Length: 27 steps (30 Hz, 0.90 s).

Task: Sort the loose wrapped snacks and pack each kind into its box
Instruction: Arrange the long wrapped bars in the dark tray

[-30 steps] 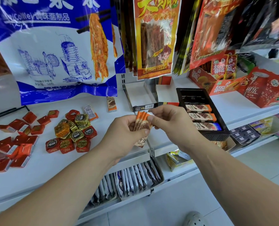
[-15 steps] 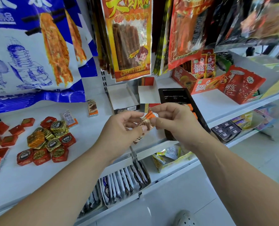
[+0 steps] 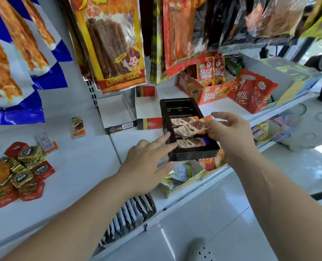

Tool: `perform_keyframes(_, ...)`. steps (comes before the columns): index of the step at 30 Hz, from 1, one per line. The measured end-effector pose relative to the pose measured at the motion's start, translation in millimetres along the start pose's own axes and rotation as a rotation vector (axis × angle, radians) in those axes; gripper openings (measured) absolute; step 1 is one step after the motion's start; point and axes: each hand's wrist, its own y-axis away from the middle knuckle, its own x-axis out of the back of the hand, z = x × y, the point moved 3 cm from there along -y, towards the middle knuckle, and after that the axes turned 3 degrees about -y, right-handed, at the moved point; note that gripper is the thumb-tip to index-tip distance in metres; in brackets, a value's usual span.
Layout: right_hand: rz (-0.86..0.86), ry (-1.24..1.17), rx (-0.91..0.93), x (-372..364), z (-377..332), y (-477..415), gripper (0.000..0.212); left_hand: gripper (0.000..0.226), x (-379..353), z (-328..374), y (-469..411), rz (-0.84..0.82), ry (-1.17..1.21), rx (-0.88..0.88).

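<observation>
Under our right hand [image 3: 230,136], pinching a wrapped bar [image 3: 196,127], the black tray [image 3: 192,155] seems to overhang its shelf [image 3: 126,142]; our open left hand [image 3: 147,162] could tip it.

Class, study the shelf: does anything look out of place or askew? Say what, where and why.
One wrapped bar lies alone on the shelf left of the white box, apart from its matching bars in the black tray. The tray's front end also seems to jut over the shelf edge.
</observation>
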Motion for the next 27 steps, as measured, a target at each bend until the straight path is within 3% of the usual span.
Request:
perform_keyframes(11, 0.054, -0.040, -0.054, 9, 6, -8, 0.017, 0.038, 7, 9, -6, 0.277, 0.131, -0.058)
perform_keyframes(16, 0.075, -0.057, -0.031, 7, 1, -13, 0.016, 0.056, -7, -4, -20, 0.161, 0.201, 0.079)
perform_keyframes(22, 0.097, -0.052, 0.006, -5, -9, -36, 0.028, 0.056, -9, -11, -27, 0.204, 0.306, 0.077)
perform_keyframes(27, 0.089, 0.131, 0.031, -30, -14, -62, 0.021, 0.071, -11, -17, -28, 0.239, 0.359, 0.103)
